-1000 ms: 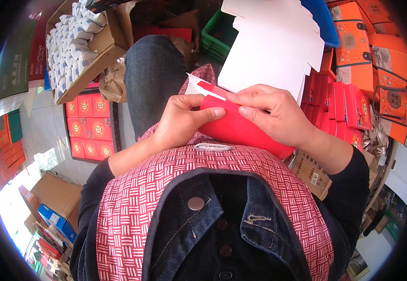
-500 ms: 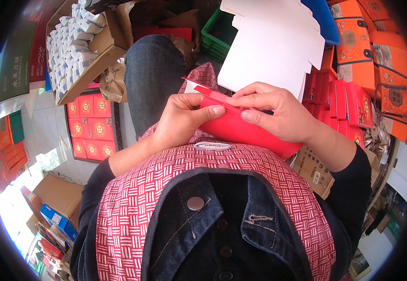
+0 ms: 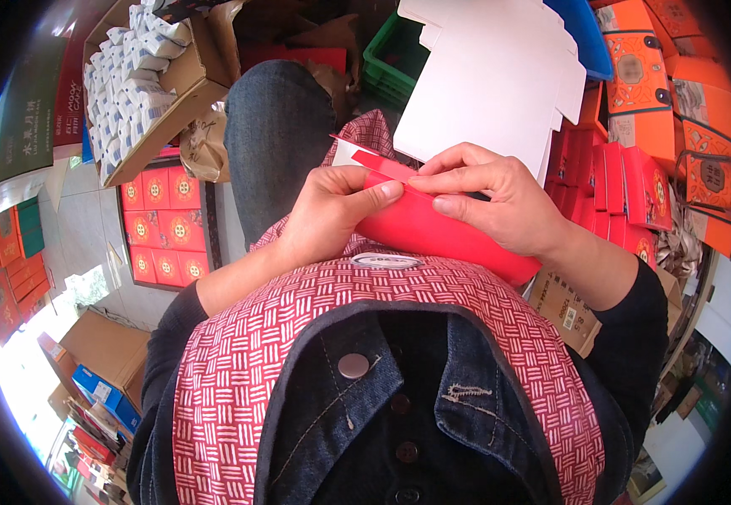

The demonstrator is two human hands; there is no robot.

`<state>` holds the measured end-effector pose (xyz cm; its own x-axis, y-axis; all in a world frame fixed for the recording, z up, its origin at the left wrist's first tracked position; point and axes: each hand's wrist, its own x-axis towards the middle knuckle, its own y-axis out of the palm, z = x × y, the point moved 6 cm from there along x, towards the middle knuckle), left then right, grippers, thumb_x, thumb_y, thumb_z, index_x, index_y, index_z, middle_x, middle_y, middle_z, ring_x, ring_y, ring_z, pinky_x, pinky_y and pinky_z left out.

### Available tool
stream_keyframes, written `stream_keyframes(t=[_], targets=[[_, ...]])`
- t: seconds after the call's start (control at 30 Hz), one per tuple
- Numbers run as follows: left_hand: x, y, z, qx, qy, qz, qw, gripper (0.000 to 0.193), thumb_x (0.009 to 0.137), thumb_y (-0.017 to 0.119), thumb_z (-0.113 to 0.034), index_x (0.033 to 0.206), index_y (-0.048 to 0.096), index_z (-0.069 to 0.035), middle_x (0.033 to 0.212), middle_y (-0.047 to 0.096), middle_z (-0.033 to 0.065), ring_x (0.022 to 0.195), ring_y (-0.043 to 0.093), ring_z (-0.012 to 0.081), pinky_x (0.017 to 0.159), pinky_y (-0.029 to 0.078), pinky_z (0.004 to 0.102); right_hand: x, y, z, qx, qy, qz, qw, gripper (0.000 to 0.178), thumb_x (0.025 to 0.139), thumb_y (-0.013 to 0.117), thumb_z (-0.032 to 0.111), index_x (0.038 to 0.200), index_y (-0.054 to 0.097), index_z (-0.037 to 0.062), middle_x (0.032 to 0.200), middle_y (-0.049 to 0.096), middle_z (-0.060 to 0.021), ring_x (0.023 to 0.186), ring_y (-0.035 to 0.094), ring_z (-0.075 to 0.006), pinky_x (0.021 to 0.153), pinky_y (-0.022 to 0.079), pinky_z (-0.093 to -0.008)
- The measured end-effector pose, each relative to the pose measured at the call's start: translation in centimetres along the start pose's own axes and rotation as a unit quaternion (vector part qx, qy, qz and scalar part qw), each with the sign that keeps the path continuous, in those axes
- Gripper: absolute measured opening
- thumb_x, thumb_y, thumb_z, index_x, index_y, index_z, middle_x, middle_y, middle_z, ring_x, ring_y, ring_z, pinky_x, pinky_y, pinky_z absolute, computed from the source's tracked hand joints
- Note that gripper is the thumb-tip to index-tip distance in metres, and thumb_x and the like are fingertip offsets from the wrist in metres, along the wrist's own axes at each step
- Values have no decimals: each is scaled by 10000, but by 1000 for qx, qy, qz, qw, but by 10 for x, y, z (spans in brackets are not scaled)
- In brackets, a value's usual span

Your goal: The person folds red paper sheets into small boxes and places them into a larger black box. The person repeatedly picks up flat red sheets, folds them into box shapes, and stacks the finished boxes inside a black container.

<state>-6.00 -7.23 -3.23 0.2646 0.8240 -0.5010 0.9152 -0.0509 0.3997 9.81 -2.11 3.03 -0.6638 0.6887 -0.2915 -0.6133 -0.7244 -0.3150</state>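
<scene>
Over my lap I hold a red cardboard box point(image 3: 454, 240) with a flap raised at its far left end, showing a pale inner side. My left hand point(image 3: 328, 206) pinches the left part of it, thumb on top along a folded edge. The fingers and thumb of my right hand point(image 3: 500, 198) press on the same edge just to the right, so both hands nearly meet there. My right hand's fingertips grip the rim. The underside of the box is hidden against the patterned apron point(image 3: 298, 295).
A white cardboard sheet point(image 3: 492, 84) lies ahead, beside a green crate point(image 3: 386, 63) and a blue bin point(image 3: 588, 38). Red boxes point(image 3: 635, 185) and orange gift boxes point(image 3: 639, 71) are stacked at right. At left stand a carton point(image 3: 185, 97) of white packets and a tray of red boxes point(image 3: 159, 223).
Almost nothing differs. Both hands stay on the box's edge, with only a slight shift of the fingers and of the whole view.
</scene>
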Motion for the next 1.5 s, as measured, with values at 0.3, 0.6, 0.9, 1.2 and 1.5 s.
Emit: stream_keyframes(t=[0.3, 0.6, 0.9, 1.2, 1.5], targets=[[-1, 3, -2, 47, 36, 12, 998, 217, 901, 646, -156, 1019, 697, 19, 854, 706, 105, 732, 648, 101, 657, 540, 236, 0, 1, 12, -55, -69, -11, 996, 283, 798, 625, 4, 1056, 717, 76, 1038, 625, -92, 979, 595, -213, 840, 492, -304], [-2, 1, 2, 83, 62, 1, 995, 212, 899, 651, -154, 1009, 698, 21, 817, 697, 79, 702, 630, 84, 627, 528, 224, 1, 7, 4, -8, -65, 17, 998, 270, 801, 625, 23, 1052, 713, 68, 1086, 604, -94, 1038, 569, -216, 904, 467, -326], [-1, 6, -6, 43, 62, 3, 997, 223, 910, 634, -150, 1034, 682, 28, 837, 700, 79, 721, 624, 75, 658, 520, 212, -8, -14, 12, 16, -41, 4, 999, 280, 841, 626, 58, 1114, 685, 62, 1084, 582, -80, 1001, 573, -176, 869, 470, -277], [-3, 10, -8, 21, 78, 17, 997, 231, 929, 611, -176, 1025, 688, 19, 834, 700, 71, 722, 621, 72, 643, 513, 215, -6, -4, 13, 31, -45, 18, 998, 278, 830, 628, -13, 1096, 690, 36, 1003, 572, -54, 922, 549, -124, 783, 457, -236], [-4, 9, -7, 61, 68, 8, 996, 246, 935, 602, -195, 1026, 689, 16, 802, 689, 54, 689, 599, 62, 609, 500, 207, -5, -2, 14, -22, -74, 6, 997, 211, 818, 628, -31, 1013, 703, 1, 933, 592, -60, 853, 583, -138, 731, 476, -245]])
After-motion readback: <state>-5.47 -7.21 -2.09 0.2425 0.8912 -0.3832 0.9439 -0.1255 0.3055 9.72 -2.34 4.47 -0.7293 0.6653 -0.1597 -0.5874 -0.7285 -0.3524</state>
